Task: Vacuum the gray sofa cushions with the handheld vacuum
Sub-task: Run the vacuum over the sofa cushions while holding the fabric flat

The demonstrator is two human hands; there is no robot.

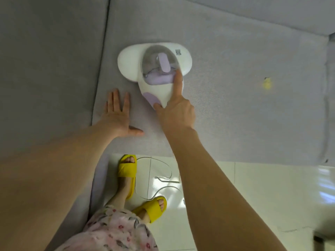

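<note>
A white and lilac handheld vacuum (154, 66) lies flat on the gray sofa seat cushion (235, 109), its wide head pointing toward the backrest. My right hand (176, 111) grips its handle from behind, index finger stretched along the clear dust cup. My left hand (117, 115) lies palm down on the cushion just left of the vacuum, fingers spread, holding nothing.
A second gray cushion (50, 66) adjoins on the left, past a seam. A small yellow spot (267, 84) marks the cushion at right. The vacuum's white cord (163, 178) loops on the glossy tile floor beside my feet in yellow slippers (127, 171).
</note>
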